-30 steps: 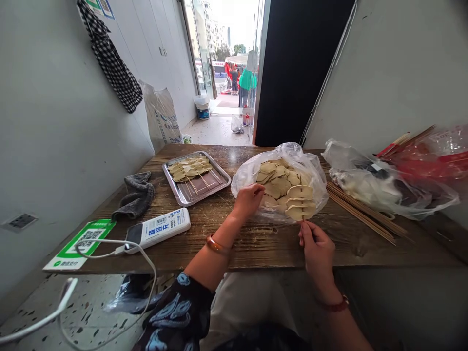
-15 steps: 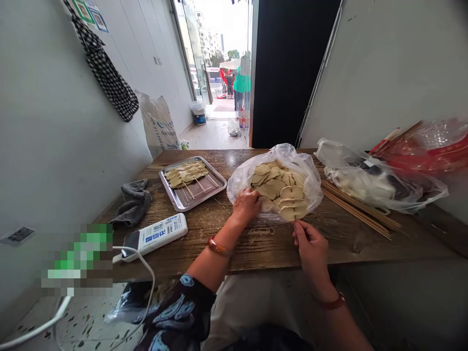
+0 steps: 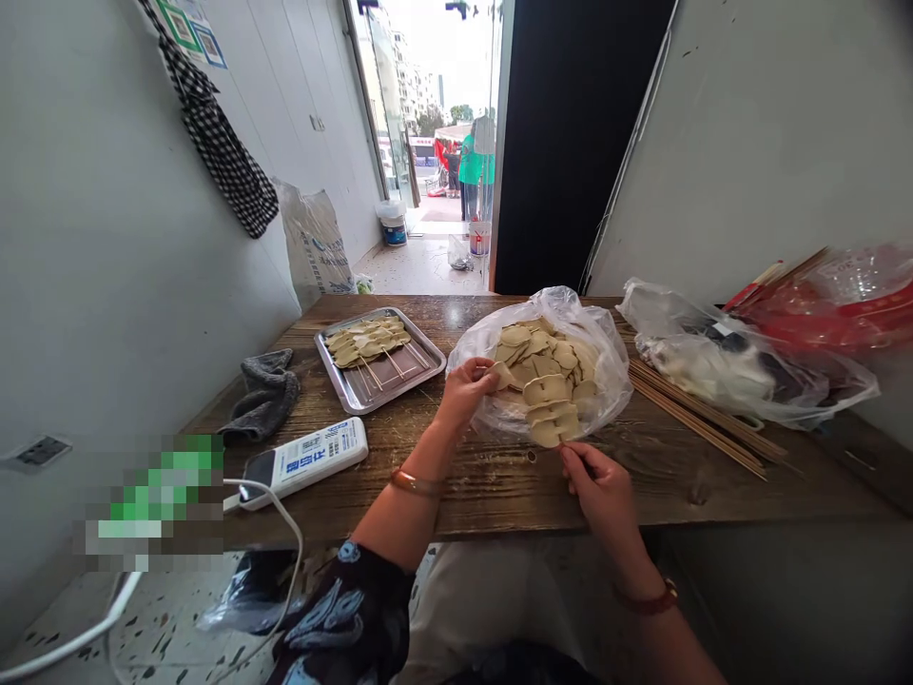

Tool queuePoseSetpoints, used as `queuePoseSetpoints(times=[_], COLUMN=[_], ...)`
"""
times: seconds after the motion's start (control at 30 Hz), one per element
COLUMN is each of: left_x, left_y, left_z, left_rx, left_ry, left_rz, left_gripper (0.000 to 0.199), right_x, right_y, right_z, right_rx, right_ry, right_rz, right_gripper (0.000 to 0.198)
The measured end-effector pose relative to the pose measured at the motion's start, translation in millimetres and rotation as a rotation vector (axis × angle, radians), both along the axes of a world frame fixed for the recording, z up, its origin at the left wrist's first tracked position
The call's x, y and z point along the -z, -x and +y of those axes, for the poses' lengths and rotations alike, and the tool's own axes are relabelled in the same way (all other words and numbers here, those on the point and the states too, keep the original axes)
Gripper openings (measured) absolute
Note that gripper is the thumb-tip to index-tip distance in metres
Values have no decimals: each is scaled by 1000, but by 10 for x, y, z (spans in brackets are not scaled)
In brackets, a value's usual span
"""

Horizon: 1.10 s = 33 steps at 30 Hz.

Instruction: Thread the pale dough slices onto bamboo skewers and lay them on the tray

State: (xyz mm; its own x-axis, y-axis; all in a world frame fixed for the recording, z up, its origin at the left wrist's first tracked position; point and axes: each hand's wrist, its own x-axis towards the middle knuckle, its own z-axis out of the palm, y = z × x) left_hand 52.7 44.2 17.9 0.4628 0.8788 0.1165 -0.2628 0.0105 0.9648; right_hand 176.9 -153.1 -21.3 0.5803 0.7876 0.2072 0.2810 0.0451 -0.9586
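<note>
My left hand (image 3: 467,388) is closed on a pale, flat, roundish slice (image 3: 504,375) at the left side of an open clear plastic bag (image 3: 471,344). Inside the bag lies a heap of similar slices (image 3: 542,344); what food they are I cannot tell. Fingers of my right hand (image 3: 597,483) pinch the lower end of a thin skewer (image 3: 563,444). Several slices are threaded along this skewer (image 3: 551,411), which tilts over the front of the bag. Most of its stick is hidden by the slices.
A metal tray (image 3: 347,388) with loaded skewers stands left of the bag. Bare sticks (image 3: 703,419) and plastic bags (image 3: 742,366) lie right. At the left are a dark grey cloth (image 3: 263,395) and a white device (image 3: 306,461) with a cable.
My left hand has lifted a slice from the heap and now holds it up at the bag's side. My right hand has shifted the loaded skewer slightly left and down.
</note>
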Motion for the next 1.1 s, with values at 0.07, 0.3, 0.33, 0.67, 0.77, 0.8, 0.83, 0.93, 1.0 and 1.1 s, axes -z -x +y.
queuePoseSetpoints(times=[0.07, 0.3, 0.33, 0.67, 0.77, 0.8, 0.83, 0.93, 1.0, 1.1], left_x=[-21, -88, -98, -114, -116, -118, -120, -121, -117, -113], left_y=[19, 72, 77, 77, 73, 70, 67, 56, 49, 42], left_z=[3, 14, 9, -7, -14, -18, -21, -28, -30, -43], left_rx=[2, -58, -60, -70, -59, -62, -68, -82, -81, -54], left_ry=[68, 10, -5, -79, -127, -145, -159, -181, -195, -220], left_rz=[-58, -55, -48, -3, 21, 35, 52, 95, 113, 136], left_gripper=[43, 37, 36, 34, 28, 27, 25, 21, 21, 20], right_x=[-7, -44, -43, -19, -23, -25, -27, -34, -36, -38], right_y=[-9, -3, -2, 2, 11, 14, 17, 24, 25, 27], right_z=[1, 8, 10, 30, 35, 37, 39, 46, 51, 58], right_rx=[-71, -143, -145, -139, -136, -134, -133, -131, -127, -122], right_ry=[14, 50, 46, 12, 21, 21, 19, 5, 2, 8], right_rz=[-50, -187, -206, -288, -294, -297, -301, -325, -334, -328], right_gripper=[32, 32, 32, 31, 31, 31, 31, 30, 30, 30])
